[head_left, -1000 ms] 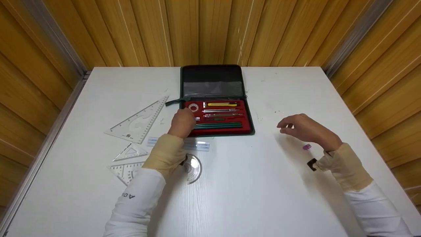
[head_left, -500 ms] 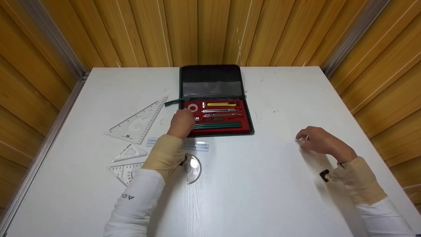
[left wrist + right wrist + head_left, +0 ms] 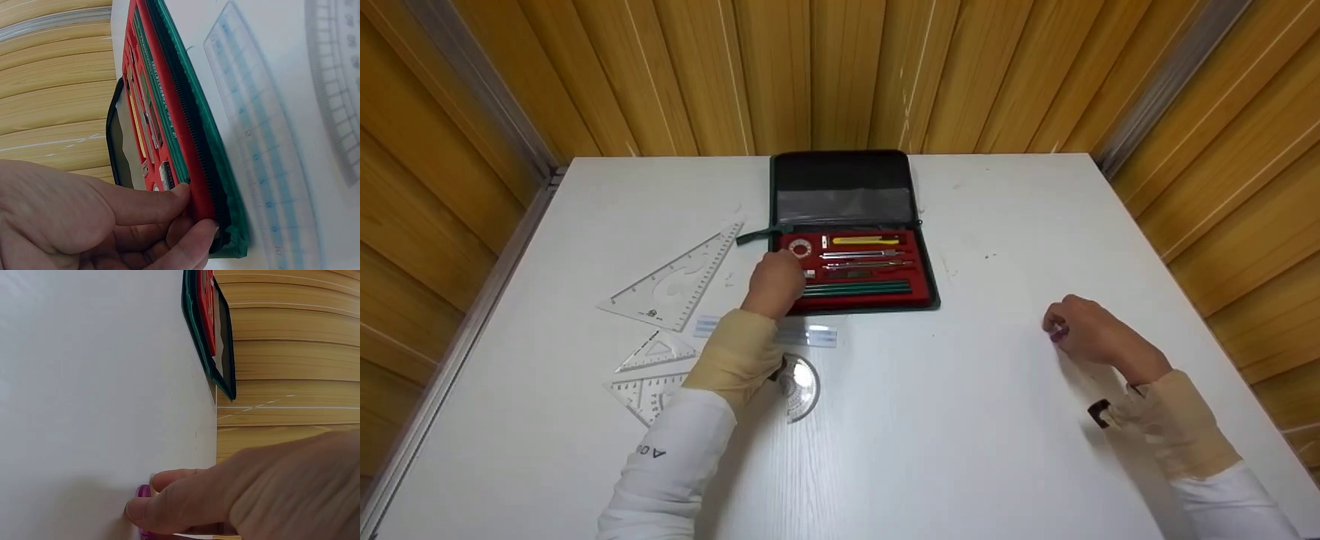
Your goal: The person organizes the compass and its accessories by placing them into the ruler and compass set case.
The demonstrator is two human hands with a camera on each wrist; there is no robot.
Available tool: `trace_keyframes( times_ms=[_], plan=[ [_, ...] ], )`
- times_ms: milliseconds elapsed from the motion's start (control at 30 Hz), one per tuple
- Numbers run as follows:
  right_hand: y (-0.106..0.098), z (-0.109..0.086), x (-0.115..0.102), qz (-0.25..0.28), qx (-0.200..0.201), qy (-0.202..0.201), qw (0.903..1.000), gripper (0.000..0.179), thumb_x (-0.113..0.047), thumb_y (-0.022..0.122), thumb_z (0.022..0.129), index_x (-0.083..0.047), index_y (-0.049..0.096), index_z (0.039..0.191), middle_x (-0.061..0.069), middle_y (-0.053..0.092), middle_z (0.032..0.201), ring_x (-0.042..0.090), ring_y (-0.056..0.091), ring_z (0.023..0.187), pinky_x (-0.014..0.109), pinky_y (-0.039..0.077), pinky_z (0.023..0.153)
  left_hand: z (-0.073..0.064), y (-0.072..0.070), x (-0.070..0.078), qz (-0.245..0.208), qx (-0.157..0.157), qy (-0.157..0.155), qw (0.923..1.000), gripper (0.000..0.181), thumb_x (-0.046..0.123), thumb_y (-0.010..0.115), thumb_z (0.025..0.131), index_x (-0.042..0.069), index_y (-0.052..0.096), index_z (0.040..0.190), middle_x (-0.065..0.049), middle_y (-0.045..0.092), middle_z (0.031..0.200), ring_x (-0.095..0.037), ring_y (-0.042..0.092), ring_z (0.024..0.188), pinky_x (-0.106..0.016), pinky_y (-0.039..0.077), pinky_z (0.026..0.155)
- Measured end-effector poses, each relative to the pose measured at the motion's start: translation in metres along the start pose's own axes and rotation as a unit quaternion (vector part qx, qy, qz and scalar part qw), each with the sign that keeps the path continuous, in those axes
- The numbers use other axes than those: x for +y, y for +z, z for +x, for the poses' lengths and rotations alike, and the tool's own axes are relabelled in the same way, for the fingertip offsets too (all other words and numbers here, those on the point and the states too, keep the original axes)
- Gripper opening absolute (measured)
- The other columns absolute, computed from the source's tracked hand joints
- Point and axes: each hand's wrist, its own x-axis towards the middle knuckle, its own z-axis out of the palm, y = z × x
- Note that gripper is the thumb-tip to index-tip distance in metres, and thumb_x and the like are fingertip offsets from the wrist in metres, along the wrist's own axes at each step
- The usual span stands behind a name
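My right grip (image 3: pixel 1096 334) is pinching a small purple piece (image 3: pixel 144 491) at the worktop (image 3: pixel 945 420), well apart from the case (image 3: pixel 840 171) my left grip (image 3: pixel 775 285) is holding by its corner, pencils (image 3: pixel 861 288) already sitting inside, set squares (image 3: pixel 699 289), ruler (image 3: pixel 816 335) and protractor (image 3: pixel 802 387) lying outside.

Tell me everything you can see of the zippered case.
The case lies open on the white table, its lid folded back away from the person. The outside looks like green fabric, with a black zip along the edge and a green strap at its left side. Inside, the lid is black, with a clear plastic-looking pocket. The red tray holds green rods, a yellow tool and metal instruments. The left hand grips the case's near left corner.
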Motion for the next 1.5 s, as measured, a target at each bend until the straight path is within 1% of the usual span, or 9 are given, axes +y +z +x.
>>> trace_keyframes(
  times_ms=[200, 333, 533, 667, 867, 1000, 1133, 1333, 1500],
  plan=[
    [0.001, -0.002, 0.003, 0.003, 0.011, 0.008, 0.9999, 0.011, 0.011, 0.068, 0.085, 0.004, 0.068, 0.093, 0.013, 0.063, 0.092, 0.032, 0.059, 0.086, 0.047, 0.053, 0.077, -0.002, 0.001, -0.001, 0.002, 0.01, 0.01, 0.9999, 0.034, 0.004, 0.062, 0.099, -0.012, 0.062, 0.13, -0.026, 0.068, 0.121, -0.033, 0.069, 0.108, -0.045, 0.057, 0.093],
    [0.001, -0.001, 0.005, 0.001, 0.013, 0.005, 0.9999, 0.01, 0.01, 0.067, 0.085, 0.003, 0.069, 0.092, 0.012, 0.064, 0.091, 0.031, 0.06, 0.086, 0.047, 0.053, 0.077, -0.002, 0.0, -0.001, 0.002, 0.007, 0.006, 1.0, 0.035, 0.005, 0.063, 0.099, -0.011, 0.063, 0.129, -0.026, 0.068, 0.121, -0.033, 0.069, 0.109, -0.044, 0.057, 0.094],
    [0.002, 0.003, 0.006, -0.006, 0.003, 0.003, 1.0, 0.007, 0.006, 0.065, 0.087, 0.002, 0.068, 0.093, 0.01, 0.064, 0.09, 0.029, 0.058, 0.084, 0.046, 0.052, 0.075, -0.002, 0.0, -0.001, 0.008, 0.008, 0.005, 0.9999, 0.034, 0.006, 0.064, 0.099, -0.011, 0.063, 0.129, -0.025, 0.069, 0.121, -0.032, 0.068, 0.109, -0.044, 0.056, 0.095],
    [0.002, 0.003, 0.007, -0.002, -0.007, 0.002, 1.0, 0.008, 0.002, 0.065, 0.089, 0.0, 0.069, 0.095, 0.007, 0.065, 0.091, 0.025, 0.058, 0.084, 0.042, 0.052, 0.076, -0.002, 0.001, -0.001, 0.008, 0.009, 0.004, 0.9999, 0.033, 0.004, 0.062, 0.1, -0.011, 0.063, 0.129, -0.026, 0.069, 0.12, -0.032, 0.069, 0.108, -0.044, 0.057, 0.093],
    [-0.01, 0.002, 0.004, 0.019, 0.007, -0.016, 0.9997, 0.006, -0.001, 0.067, 0.09, -0.005, 0.069, 0.094, 0.001, 0.065, 0.089, 0.019, 0.055, 0.083, 0.032, 0.048, 0.074, -0.003, 0.003, 0.001, 0.009, 0.005, 0.003, 0.9999, 0.031, 0.004, 0.058, 0.1, -0.011, 0.064, 0.127, -0.025, 0.07, 0.118, -0.032, 0.07, 0.105, -0.044, 0.058, 0.09],
    [-0.021, 0.007, -0.005, 0.019, 0.02, -0.028, 0.9992, 0.004, -0.002, 0.067, 0.091, -0.003, 0.068, 0.095, 0.001, 0.063, 0.088, 0.019, 0.054, 0.081, 0.031, 0.047, 0.071, -0.004, 0.002, 0.001, -0.006, 0.007, -0.001, 1.0, 0.031, 0.005, 0.06, 0.1, -0.011, 0.064, 0.126, -0.024, 0.07, 0.118, -0.031, 0.07, 0.105, -0.043, 0.058, 0.091],
    [-0.034, 0.013, -0.017, 0.01, 0.039, -0.043, 0.9983, 0.003, -0.002, 0.067, 0.093, -0.001, 0.068, 0.096, 0.003, 0.064, 0.088, 0.02, 0.054, 0.081, 0.031, 0.048, 0.069, -0.004, 0.001, 0.002, -0.007, 0.01, 0.0, 0.9999, 0.032, 0.005, 0.061, 0.099, -0.01, 0.064, 0.127, -0.024, 0.069, 0.119, -0.031, 0.069, 0.106, -0.043, 0.057, 0.092],
    [-0.055, 0.023, -0.039, 0.004, 0.073, -0.067, 0.9951, 0.003, -0.003, 0.067, 0.096, -0.001, 0.068, 0.097, 0.004, 0.065, 0.088, 0.019, 0.055, 0.081, 0.029, 0.047, 0.069, -0.002, 0.002, 0.001, -0.006, 0.011, 0.001, 0.9999, 0.03, 0.004, 0.062, 0.099, -0.009, 0.066, 0.126, -0.023, 0.07, 0.119, -0.03, 0.07, 0.105, -0.044, 0.058, 0.091],
    [-0.069, 0.037, -0.061, -0.003, 0.08, -0.088, 0.9928, 0.004, -0.002, 0.067, 0.095, -0.002, 0.069, 0.098, 0.004, 0.065, 0.088, 0.019, 0.056, 0.08, 0.029, 0.048, 0.069, 0.0, 0.002, 0.001, -0.009, 0.007, -0.009, 0.9999, 0.03, 0.005, 0.065, 0.098, -0.008, 0.067, 0.125, -0.022, 0.071, 0.119, -0.029, 0.07, 0.105, -0.043, 0.057, 0.092]
  ],
)
